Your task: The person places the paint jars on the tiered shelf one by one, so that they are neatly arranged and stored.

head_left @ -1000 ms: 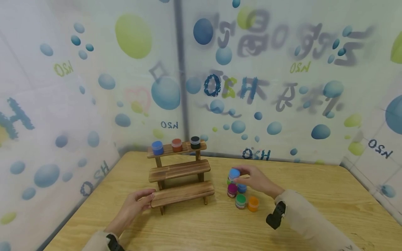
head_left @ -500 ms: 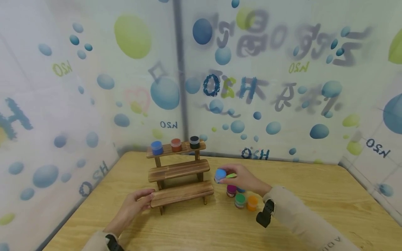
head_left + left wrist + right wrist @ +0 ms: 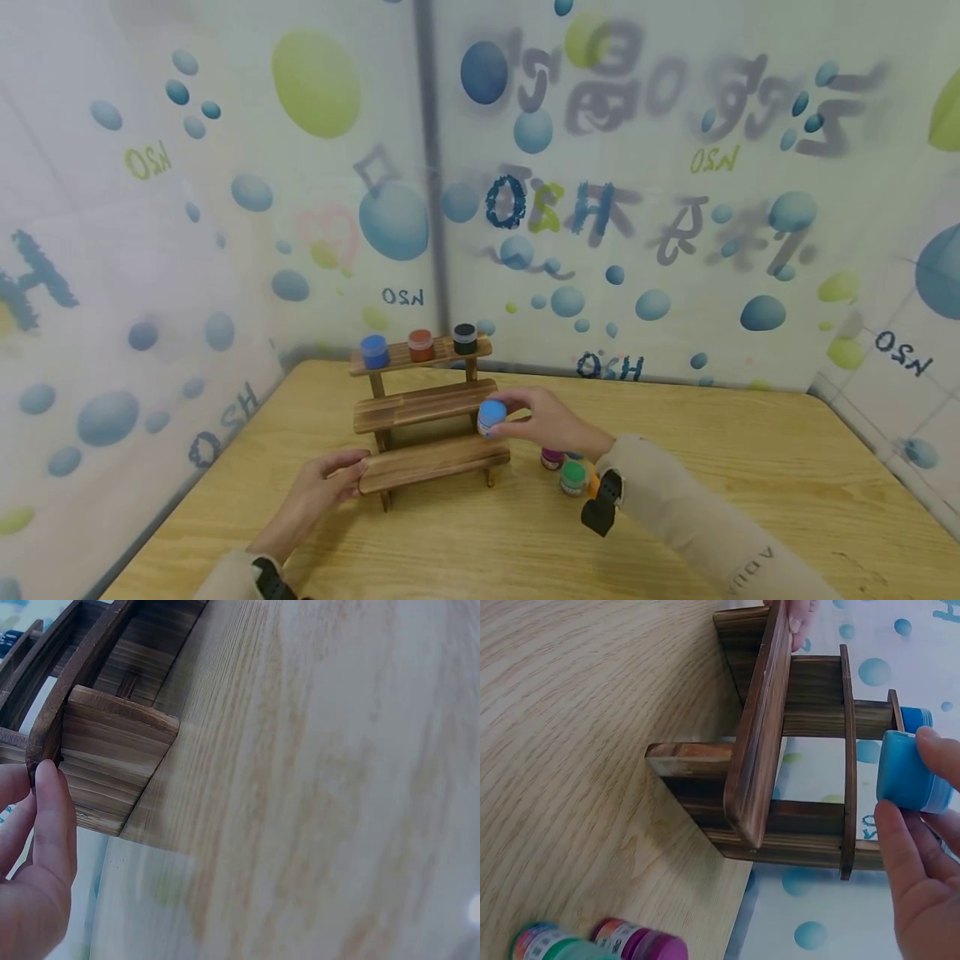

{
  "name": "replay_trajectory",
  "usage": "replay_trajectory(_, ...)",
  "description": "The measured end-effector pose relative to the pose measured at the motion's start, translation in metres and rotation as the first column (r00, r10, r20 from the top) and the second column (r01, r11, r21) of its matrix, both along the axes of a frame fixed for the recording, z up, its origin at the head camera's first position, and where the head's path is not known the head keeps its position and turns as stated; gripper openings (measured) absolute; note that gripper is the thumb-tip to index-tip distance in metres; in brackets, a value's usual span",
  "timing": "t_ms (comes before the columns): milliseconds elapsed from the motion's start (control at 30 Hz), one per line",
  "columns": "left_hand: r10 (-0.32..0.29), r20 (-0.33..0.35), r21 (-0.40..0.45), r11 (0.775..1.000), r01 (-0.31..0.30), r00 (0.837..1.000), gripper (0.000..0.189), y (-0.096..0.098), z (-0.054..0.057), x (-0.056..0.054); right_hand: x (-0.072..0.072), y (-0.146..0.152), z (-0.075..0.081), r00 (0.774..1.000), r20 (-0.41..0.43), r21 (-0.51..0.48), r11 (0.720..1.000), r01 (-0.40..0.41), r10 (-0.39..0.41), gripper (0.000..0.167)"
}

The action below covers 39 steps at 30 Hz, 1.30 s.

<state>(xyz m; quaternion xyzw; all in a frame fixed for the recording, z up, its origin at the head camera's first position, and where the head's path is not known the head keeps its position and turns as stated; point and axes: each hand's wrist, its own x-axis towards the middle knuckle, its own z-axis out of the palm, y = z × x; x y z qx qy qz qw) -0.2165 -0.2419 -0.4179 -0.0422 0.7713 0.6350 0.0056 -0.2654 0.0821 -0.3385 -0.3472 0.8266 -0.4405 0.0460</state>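
A three-step wooden stand (image 3: 433, 461) is on the table, its lowest step nearest me. My left hand (image 3: 318, 498) pinches the left end of that step between thumb and fingers, as the left wrist view (image 3: 41, 847) also shows. In my right hand (image 3: 551, 421) is a small paint jar with a light blue lid (image 3: 492, 414), held between thumb and fingers. It is in front of the right end of the middle step, above the lowest one. On the top step sit a blue jar (image 3: 374, 352), a reddish-brown jar (image 3: 421, 344) and a black jar (image 3: 465, 338).
Right of the stand, several paint jars are grouped on the table: a green one (image 3: 573, 477), a purple one (image 3: 552, 457), and an orange one (image 3: 594, 485) mostly behind the right wrist strap. A wall sheet (image 3: 645, 250) with printed bubbles rises behind the table (image 3: 450, 550).
My right hand has lifted the light-blue-lidded jar from the group and carried it left to the stand. My left hand keeps its grip on the lowest step.
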Motion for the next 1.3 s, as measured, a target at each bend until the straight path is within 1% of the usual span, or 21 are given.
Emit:
replay_trajectory(200, 0.010, 0.007, -0.008, 1.000, -0.009, 1.000, 0.036, 0.000, 0.000, 0.000, -0.007, -0.015, -0.003, 1.000, 0.007, -0.028, 1.000, -0.001, 0.001, 0.044)
replay_trajectory(333, 0.013, 0.008, -0.014, 1.000, -0.013, 1.000, 0.036, 0.001, 0.001, 0.000, -0.009, -0.028, -0.004, 1.000, -0.008, -0.042, 0.999, -0.022, 0.022, 0.042)
replay_trajectory(367, 0.014, 0.009, -0.014, 1.000, -0.013, 1.000, 0.036, 0.001, 0.000, 0.000, -0.005, -0.032, -0.001, 0.999, -0.009, -0.049, 0.998, -0.031, 0.031, 0.041)
replay_trajectory(467, 0.018, 0.010, -0.009, 1.000, -0.018, 1.000, 0.036, 0.001, 0.000, 0.001, -0.005, -0.041, -0.002, 0.999, -0.013, -0.054, 0.997, -0.051, 0.051, 0.038)
replay_trajectory(567, 0.008, 0.003, -0.009, 1.000, -0.008, 1.000, 0.036, 0.001, 0.000, 0.001, 0.005, -0.049, 0.008, 0.998, 0.011, -0.066, 0.996, -0.063, 0.064, 0.035)
replay_trajectory(600, 0.008, 0.004, -0.006, 1.000, -0.008, 1.000, 0.036, 0.001, 0.000, 0.001, 0.005, -0.051, 0.008, 0.998, 0.013, -0.064, 0.996, -0.065, 0.066, 0.035)
replay_trajectory(700, 0.003, 0.005, -0.006, 1.000, -0.003, 1.000, 0.037, 0.001, 0.000, 0.001, 0.013, -0.058, 0.020, 0.997, 0.030, -0.077, 0.995, -0.068, 0.070, 0.035)
replay_trajectory(767, 0.007, 0.008, -0.004, 1.000, -0.007, 1.000, 0.036, 0.001, 0.000, 0.001, 0.010, -0.063, 0.017, 0.998, 0.024, -0.071, 0.996, -0.063, 0.064, 0.036)
replay_trajectory(967, 0.004, 0.007, -0.001, 1.000, -0.004, 1.000, 0.036, 0.001, -0.001, 0.000, -0.009, -0.076, 0.000, 0.998, 0.009, -0.057, 0.997, -0.057, 0.057, 0.040)
replay_trajectory(1133, 0.009, 0.010, 0.009, 1.000, -0.009, 1.000, 0.035, 0.002, 0.000, 0.001, -0.015, -0.087, -0.001, 0.998, 0.018, -0.073, 0.995, -0.063, 0.065, 0.043)
replay_trajectory(1300, 0.000, 0.000, 0.013, 1.000, 0.000, 1.000, 0.035, 0.001, 0.001, 0.002, -0.018, -0.098, -0.001, 0.996, 0.011, -0.094, 0.992, -0.084, 0.086, 0.042)
